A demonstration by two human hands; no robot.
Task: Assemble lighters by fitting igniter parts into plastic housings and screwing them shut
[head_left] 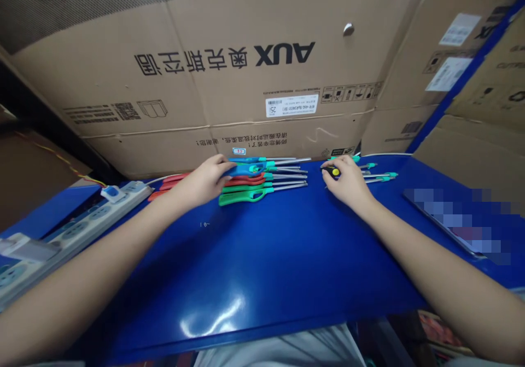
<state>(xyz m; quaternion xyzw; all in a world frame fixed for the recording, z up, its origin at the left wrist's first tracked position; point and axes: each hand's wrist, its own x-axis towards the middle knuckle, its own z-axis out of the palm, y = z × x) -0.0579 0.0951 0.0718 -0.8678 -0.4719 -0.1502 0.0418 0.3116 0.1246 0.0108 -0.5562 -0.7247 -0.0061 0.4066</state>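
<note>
My left hand point(210, 178) is closed, thumb and fingers pinching the handle of a blue long-necked lighter point(248, 169). That lighter lies over a row of similar lighters: red ones point(246, 180), green ones point(241, 196) and another blue one point(246, 159) behind, their metal necks pointing right. My right hand point(348, 181) is closed around a small black object with a round yellow spot point(335, 172); its kind is not clear, since my fingers cover most of it. Under and beside that hand lie metal rods with teal ends point(388, 177), partly hidden.
A large cardboard sheet point(229, 99) stands behind the blue table point(266, 257). On the left is a white power strip point(94, 219) with plugs. A dark flat device point(443, 222), partly blurred out, lies on the right. A small label point(239, 151) sits at the back.
</note>
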